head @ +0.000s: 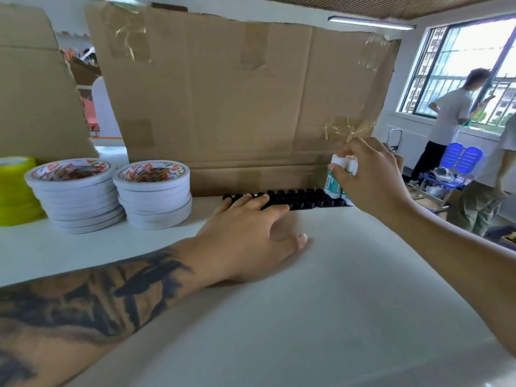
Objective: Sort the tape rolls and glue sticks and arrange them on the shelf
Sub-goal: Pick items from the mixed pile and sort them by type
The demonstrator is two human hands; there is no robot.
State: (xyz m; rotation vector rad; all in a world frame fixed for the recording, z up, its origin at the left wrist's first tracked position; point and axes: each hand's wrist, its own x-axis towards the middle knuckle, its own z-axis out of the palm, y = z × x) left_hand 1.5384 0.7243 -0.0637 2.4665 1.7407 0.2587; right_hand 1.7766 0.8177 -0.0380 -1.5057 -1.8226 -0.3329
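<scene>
A black holder tray point(304, 199) with many round sockets lies on the white shelf point(307, 289) against a cardboard wall. My left hand point(251, 236) lies flat, its straight fingers pressing on the tray's left end. My right hand point(368, 177) grips white-capped glue sticks point(333, 182) with green labels, standing upright at the tray's right end. Two stacks of white double-sided tape rolls point(74, 196) point(153, 194) stand at the left. A stack of yellow tape rolls point(14, 191) sits at the far left edge.
A large taped cardboard sheet point(237, 101) closes off the back of the shelf. Another cardboard piece point(33, 88) stands behind the tape stacks. At the right, beyond the shelf, a person point(449, 115) stands by a window near blue plastic stools point(460, 157).
</scene>
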